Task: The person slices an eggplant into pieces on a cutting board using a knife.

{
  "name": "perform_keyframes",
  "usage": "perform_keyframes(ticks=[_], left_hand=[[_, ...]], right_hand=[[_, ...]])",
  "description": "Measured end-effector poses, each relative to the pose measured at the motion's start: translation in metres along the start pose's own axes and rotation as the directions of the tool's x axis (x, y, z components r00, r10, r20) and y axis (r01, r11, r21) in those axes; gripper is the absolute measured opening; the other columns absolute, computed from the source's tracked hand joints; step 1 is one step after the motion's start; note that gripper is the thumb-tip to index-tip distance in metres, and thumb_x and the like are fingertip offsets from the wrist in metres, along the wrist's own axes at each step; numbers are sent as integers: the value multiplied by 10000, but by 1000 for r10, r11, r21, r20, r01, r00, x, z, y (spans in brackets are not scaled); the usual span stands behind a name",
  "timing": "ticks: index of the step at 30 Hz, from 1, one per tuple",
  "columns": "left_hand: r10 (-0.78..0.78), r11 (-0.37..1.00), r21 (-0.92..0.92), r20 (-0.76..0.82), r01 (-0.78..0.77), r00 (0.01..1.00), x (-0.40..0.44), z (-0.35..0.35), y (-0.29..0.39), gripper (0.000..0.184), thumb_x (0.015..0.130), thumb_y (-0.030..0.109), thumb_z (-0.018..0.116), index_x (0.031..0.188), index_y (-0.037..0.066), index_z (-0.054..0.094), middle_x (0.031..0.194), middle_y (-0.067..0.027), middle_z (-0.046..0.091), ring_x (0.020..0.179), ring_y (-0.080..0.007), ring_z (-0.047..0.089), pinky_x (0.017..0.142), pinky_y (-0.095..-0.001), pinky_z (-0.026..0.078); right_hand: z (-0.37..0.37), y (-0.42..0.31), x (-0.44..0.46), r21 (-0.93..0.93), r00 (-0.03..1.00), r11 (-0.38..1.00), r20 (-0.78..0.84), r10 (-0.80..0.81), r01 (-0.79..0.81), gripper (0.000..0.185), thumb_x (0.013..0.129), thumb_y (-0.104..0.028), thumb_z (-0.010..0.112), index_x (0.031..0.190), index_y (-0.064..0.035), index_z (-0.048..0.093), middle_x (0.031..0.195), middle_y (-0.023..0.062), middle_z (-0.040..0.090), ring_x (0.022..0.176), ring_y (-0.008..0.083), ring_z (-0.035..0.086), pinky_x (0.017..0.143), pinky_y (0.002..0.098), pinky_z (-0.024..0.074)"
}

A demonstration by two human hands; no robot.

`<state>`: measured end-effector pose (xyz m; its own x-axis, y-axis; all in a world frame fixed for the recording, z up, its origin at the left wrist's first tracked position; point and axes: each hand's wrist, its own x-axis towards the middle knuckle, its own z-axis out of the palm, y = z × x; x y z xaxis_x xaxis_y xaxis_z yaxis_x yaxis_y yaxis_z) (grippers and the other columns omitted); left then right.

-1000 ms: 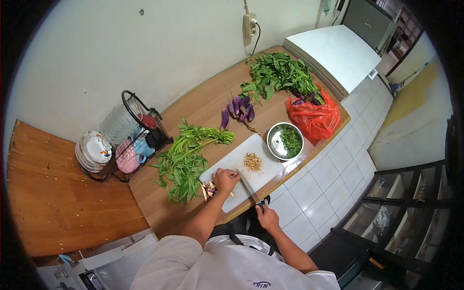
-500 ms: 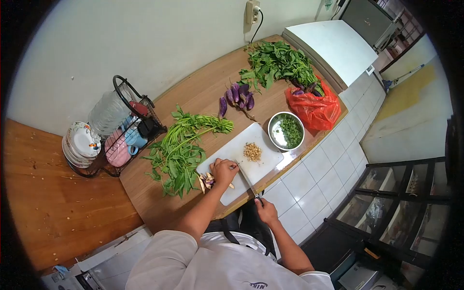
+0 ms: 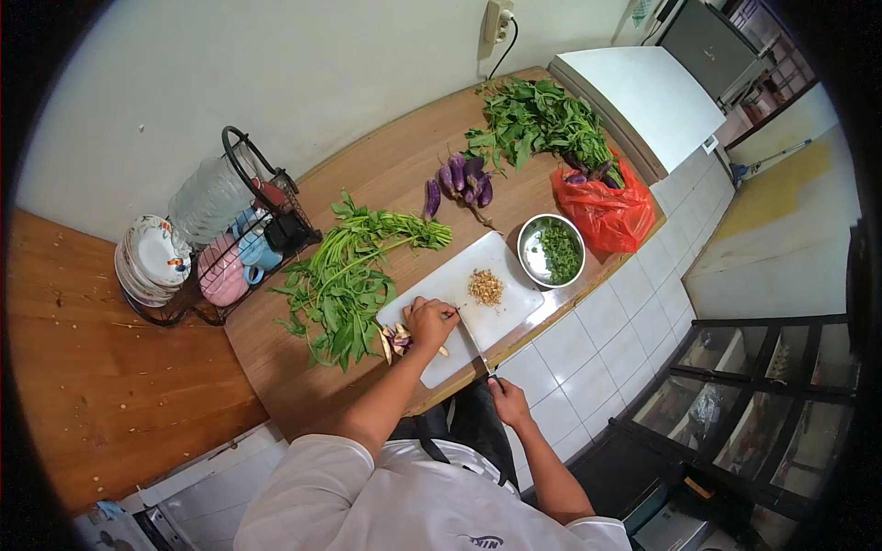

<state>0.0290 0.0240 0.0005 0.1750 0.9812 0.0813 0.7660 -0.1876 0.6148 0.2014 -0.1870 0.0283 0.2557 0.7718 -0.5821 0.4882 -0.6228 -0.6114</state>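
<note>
My right hand (image 3: 508, 401) is wrapped round the handle of a knife (image 3: 474, 342), whose blade points away from me across the white cutting board (image 3: 507, 319). Close to the blade's tip, my left hand (image 3: 431, 323) presses down on the board with curled fingers; what they pinch is mostly hidden. Cut eggplant pieces (image 3: 397, 341), pale with purple skin, lie beside my left wrist. A small pile of finely diced tan bits (image 3: 485, 287) sits farther up the board. Touching the board's far right end is a metal bowl (image 3: 525, 261) with chopped greens (image 3: 559, 253) in it.
Leafy greens (image 3: 344, 285) lie left of the board, with whole eggplants (image 3: 467, 179) behind it. More greens (image 3: 542, 119) and a red plastic bag (image 3: 606, 216) are at the far right. A dish rack (image 3: 292, 207) with cups and plates stands left. The table edge runs close to my body.
The whole view has shifted slightly. Both hands and the knife keep nearly the same place at the board, and the food around them looks unchanged.
</note>
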Motion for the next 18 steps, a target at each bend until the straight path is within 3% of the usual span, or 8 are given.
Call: perform_keyframes(ticks=[7, 10, 12, 15, 16, 17, 18], left_hand=[[7, 1000, -6, -2, -7, 1000, 0, 3, -2, 117, 687, 306, 849, 730, 212, 795, 814, 93, 738, 907, -187, 577, 887, -401, 344], [2, 1000, -6, 7, -2, 1000, 4, 3, -5, 125, 689, 314, 846, 732, 208, 794, 812, 92, 737, 909, -186, 576, 882, -405, 341], [1, 1000, -8, 43, 0, 999, -4, 5, -4, 128, 690, 315, 845, 734, 206, 795, 811, 91, 736, 910, -185, 576, 880, -405, 340], [12, 999, 51, 22, -13, 1000, 0, 1, -4, 117, 689, 296, 849, 741, 205, 796, 814, 91, 738, 906, -185, 576, 882, -400, 341], [14, 1000, 9, -7, -14, 1000, -3, 2, -5, 108, 692, 283, 850, 743, 206, 795, 803, 90, 732, 905, -187, 576, 885, -397, 342], [12, 999, -34, -36, -13, 999, -2, 3, -5, 98, 695, 271, 850, 744, 206, 794, 793, 88, 726, 905, -188, 576, 887, -395, 342], [17, 999, -49, -45, -19, 999, -3, 1, -2, 73, 713, 252, 844, 750, 212, 795, 779, 87, 719, 907, -189, 576, 893, -392, 343]], right_hand=[[4, 2, 6, -2, 1000, 1000, -9, 1, -1, 505, 1044, -475, 519, 961, 3, 656, 800, 234, 669, 768, 388, 653, 746, 456, 504], [4, -15, 15, -16, 999, 999, -14, -49, 48, 530, 1042, -503, 492, 1007, -7, 676, 856, 260, 689, 843, 438, 672, 790, 485, 513], [0, -39, 24, -134, 999, 991, -40, -20, 15, 582, 1041, -541, 452, 1080, -13, 694, 943, 292, 699, 956, 486, 668, 855, 515, 515], [-3, -51, 11, -50, 999, 999, -35, -7, 6, 640, 1037, -575, 412, 1136, -10, 696, 1027, 314, 690, 1060, 515, 632, 916, 544, 501], [10, -30, 9, -78, 997, 997, -81, -15, 9, 607, 1045, -545, 448, 1130, 4, 690, 927, 272, 705, 910, 448, 688, 848, 495, 522], [22, -10, 7, -81, 996, 997, -81, -26, 19, 607, 1045, -545, 448, 1130, 4, 690, 927, 272, 705, 910, 448, 688, 848, 495, 522], [27, -4, -1, 23, 998, 1000, -55, 1, 0, 579, 1049, -526, 467, 1105, 7, 688, 870, 235, 689, 836, 373, 663, 814, 460, 518]])
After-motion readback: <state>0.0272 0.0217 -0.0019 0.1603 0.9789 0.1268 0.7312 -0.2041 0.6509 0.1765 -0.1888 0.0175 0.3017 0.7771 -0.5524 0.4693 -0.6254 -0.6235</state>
